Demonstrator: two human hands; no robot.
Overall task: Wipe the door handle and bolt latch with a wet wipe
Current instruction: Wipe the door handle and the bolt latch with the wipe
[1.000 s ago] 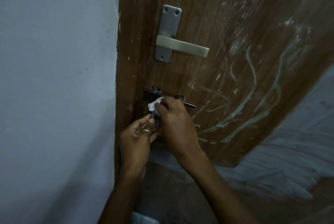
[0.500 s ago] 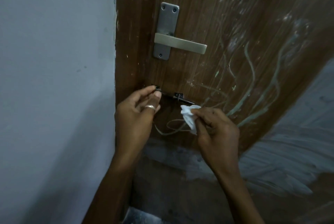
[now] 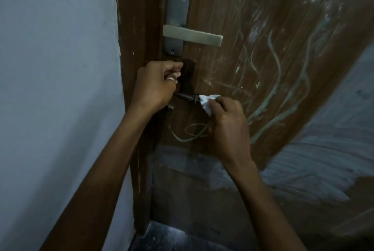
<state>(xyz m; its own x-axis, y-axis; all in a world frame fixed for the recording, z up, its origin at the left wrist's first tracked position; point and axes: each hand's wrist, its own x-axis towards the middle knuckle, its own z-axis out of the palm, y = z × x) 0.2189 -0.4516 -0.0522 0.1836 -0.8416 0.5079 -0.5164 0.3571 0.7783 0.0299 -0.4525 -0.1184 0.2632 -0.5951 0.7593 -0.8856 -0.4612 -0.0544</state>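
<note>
A silver lever door handle [image 3: 192, 35] on its plate sits high on the brown wooden door [image 3: 253, 27]. Below it is the dark bolt latch [image 3: 187, 80], its flap lifted upright and its rod running right. My left hand [image 3: 155, 86], wearing a ring, grips the lifted flap at its left side. My right hand [image 3: 226, 121] pinches a crumpled white wet wipe [image 3: 207, 101] and presses it against the right end of the bolt rod. Part of the latch is hidden behind my left hand.
A pale wall [image 3: 56, 88] borders the door's left edge. The door carries greenish scribble marks [image 3: 279, 80] on its right half. A grey streaked floor [image 3: 313, 159] shows at lower right, beyond the door's bottom edge.
My left hand has curled round the latch flap and lifted it upright. My right hand has brought the wipe up from just below the rod's right end onto it.
</note>
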